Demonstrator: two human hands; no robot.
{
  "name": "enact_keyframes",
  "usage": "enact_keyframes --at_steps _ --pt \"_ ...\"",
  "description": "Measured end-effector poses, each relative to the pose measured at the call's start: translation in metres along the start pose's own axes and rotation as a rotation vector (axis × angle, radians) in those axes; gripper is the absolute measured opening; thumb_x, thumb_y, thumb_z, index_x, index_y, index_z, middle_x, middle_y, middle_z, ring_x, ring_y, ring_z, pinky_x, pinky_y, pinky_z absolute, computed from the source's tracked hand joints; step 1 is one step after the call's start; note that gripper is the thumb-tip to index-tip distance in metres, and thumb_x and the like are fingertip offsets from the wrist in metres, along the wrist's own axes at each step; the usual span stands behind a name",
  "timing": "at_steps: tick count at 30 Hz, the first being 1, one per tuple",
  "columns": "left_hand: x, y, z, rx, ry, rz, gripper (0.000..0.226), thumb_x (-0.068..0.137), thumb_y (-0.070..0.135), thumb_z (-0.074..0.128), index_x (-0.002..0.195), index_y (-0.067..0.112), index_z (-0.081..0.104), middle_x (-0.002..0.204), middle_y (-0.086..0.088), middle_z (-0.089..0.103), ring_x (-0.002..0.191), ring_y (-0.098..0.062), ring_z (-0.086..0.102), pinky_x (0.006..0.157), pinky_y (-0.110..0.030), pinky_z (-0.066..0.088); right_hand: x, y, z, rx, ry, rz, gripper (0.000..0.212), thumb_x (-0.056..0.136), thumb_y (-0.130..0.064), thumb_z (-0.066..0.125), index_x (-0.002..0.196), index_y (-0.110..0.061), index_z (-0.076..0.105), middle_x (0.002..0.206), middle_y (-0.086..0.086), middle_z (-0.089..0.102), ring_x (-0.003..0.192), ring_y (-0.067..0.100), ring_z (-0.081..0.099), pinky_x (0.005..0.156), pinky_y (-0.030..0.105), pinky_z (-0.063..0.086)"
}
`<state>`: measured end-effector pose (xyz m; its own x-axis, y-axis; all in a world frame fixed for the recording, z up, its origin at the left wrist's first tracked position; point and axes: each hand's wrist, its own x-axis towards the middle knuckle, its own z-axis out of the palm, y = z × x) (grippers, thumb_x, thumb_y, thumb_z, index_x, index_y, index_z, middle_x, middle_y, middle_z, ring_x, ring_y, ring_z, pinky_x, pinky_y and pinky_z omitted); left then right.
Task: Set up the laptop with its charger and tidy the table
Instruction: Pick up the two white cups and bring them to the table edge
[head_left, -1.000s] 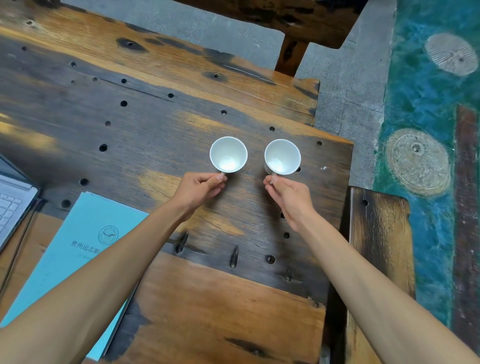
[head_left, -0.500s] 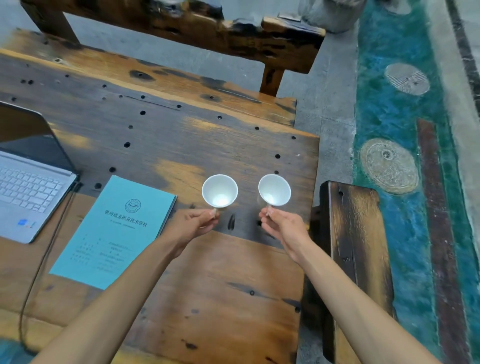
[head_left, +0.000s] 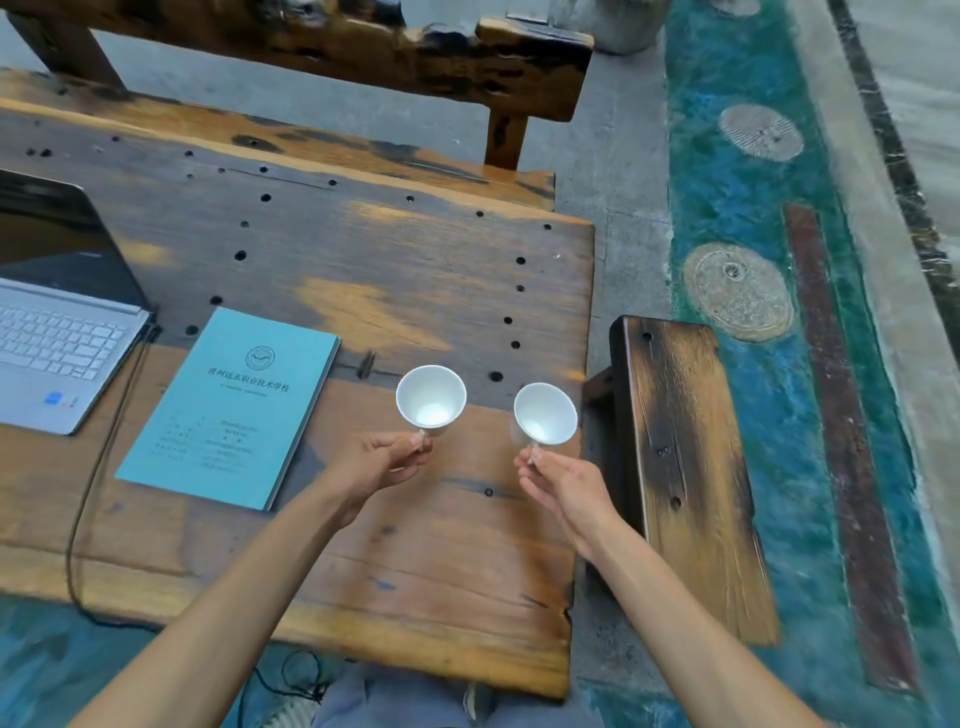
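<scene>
Wooden worktop (head_left: 363, 270) stood on teal-painted floor (head_left: 753, 208). My left hand (head_left: 382, 462) pinched one white cup (head_left: 431, 400); my right hand (head_left: 569, 486) pinched another cup (head_left: 545, 414).

Bare wooden table (head_left: 395, 270) beyond held cups; booklet (head_left: 234, 405), laptop (head_left: 57, 332) crowd left; bench (head_left: 685, 467) flanks right

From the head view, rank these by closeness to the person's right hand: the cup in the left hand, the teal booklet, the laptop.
Measured from the right hand:
1. Cup in the left hand, just to its left, above the table's near right part.
2. Teal booklet, flat on the table, further left.
3. Laptop, open at the table's left edge, farthest.
</scene>
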<state>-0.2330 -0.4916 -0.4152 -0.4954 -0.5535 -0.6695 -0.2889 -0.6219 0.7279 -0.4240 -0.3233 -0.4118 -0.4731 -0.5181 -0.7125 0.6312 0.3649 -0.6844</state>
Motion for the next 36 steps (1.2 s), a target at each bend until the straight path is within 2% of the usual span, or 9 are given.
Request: enact_keyframes --at_steps 3,7,14,19,23,25,31,33,36 --pt "-0.017 -0.021 0.007 -0.001 0.017 -0.005 0.022 0.097 0.013 0.064 0.109 -0.003 0.073 0.103 -0.014 0.074 0.097 -0.021 0.071 0.08 -0.019 0.059 -0.016 0.017 -0.014 0.004 -0.003 0.007 0.02 0.101 -0.013 0.062 0.11 0.001 0.072 0.114 0.019 0.075 0.11 0.025 0.071 0.1 0.035 0.056" --pt "-0.044 -0.053 0.021 -0.007 0.05 -0.006 0.013 0.096 0.009 0.064 0.097 0.002 0.074 0.094 -0.009 0.076 0.098 -0.023 0.07 0.082 -0.02 0.059 -0.039 0.041 -0.038 -0.027 -0.036 0.0 0.024 0.102 -0.01 0.06 0.118 0.006 0.07 0.115 0.017 0.075 0.11 0.02 0.071 0.088 0.024 0.06" --pt "-0.083 -0.122 0.043 0.03 0.11 0.003 0.025 0.096 0.006 0.063 0.114 -0.012 0.068 0.111 -0.022 0.069 0.103 -0.026 0.065 0.084 -0.019 0.057 -0.07 0.091 -0.086 -0.17 -0.069 -0.02 0.02 0.102 -0.008 0.06 0.11 0.004 0.074 0.102 0.009 0.076 0.101 0.017 0.071 0.102 0.034 0.055" --pt "-0.104 -0.162 0.048 -0.001 0.125 -0.031 0.025 0.095 0.004 0.065 0.114 -0.012 0.068 0.111 -0.021 0.071 0.094 -0.02 0.069 0.077 -0.017 0.059 -0.087 0.133 -0.108 -0.224 -0.084 0.005 0.019 0.102 -0.006 0.06 0.11 0.004 0.074 0.101 0.01 0.076 0.096 0.016 0.071 0.1 0.031 0.055" --pt "-0.118 -0.187 0.041 -0.011 0.095 -0.069 0.015 0.093 0.008 0.068 0.104 0.001 0.076 0.108 -0.014 0.077 0.109 -0.025 0.071 0.095 -0.031 0.056 -0.097 0.162 -0.114 -0.243 -0.081 0.029 0.023 0.102 -0.007 0.06 0.116 0.007 0.072 0.107 0.012 0.075 0.096 0.012 0.071 0.089 0.019 0.058" --pt "-0.124 -0.197 0.035 -0.008 0.072 -0.071 0.012 0.092 0.009 0.069 0.1 0.005 0.078 0.106 -0.011 0.078 0.112 -0.024 0.07 0.096 -0.031 0.056 -0.101 0.174 -0.112 -0.235 -0.069 0.046 0.024 0.101 -0.007 0.061 0.117 0.008 0.072 0.108 0.012 0.076 0.095 0.01 0.071 0.086 0.016 0.058" --pt "-0.13 -0.218 0.02 0.06 0.07 -0.102 0.012 0.093 0.008 0.068 0.101 0.004 0.077 0.108 -0.017 0.076 0.111 -0.028 0.07 0.103 -0.04 0.052 -0.111 0.206 -0.105 -0.201 -0.018 0.078 0.023 0.1 -0.008 0.063 0.117 0.005 0.072 0.106 0.006 0.077 0.103 0.013 0.072 0.093 0.023 0.058" --pt "-0.131 -0.222 0.017 0.095 0.059 -0.096 0.013 0.094 0.009 0.068 0.102 0.003 0.076 0.11 -0.018 0.075 0.111 -0.027 0.07 0.1 -0.036 0.054 -0.114 0.213 -0.102 -0.162 -0.005 0.092 0.021 0.1 -0.007 0.062 0.116 0.004 0.072 0.106 0.005 0.077 0.102 0.012 0.072 0.099 0.028 0.056" --pt "-0.131 -0.226 0.015 0.118 0.045 -0.077 0.014 0.094 0.01 0.068 0.103 0.005 0.076 0.11 -0.017 0.075 0.11 -0.027 0.07 0.091 -0.025 0.057 -0.117 0.218 -0.099 -0.116 0.016 0.092 0.022 0.1 -0.007 0.062 0.116 0.004 0.071 0.108 0.005 0.076 0.103 0.011 0.072 0.092 0.021 0.058"
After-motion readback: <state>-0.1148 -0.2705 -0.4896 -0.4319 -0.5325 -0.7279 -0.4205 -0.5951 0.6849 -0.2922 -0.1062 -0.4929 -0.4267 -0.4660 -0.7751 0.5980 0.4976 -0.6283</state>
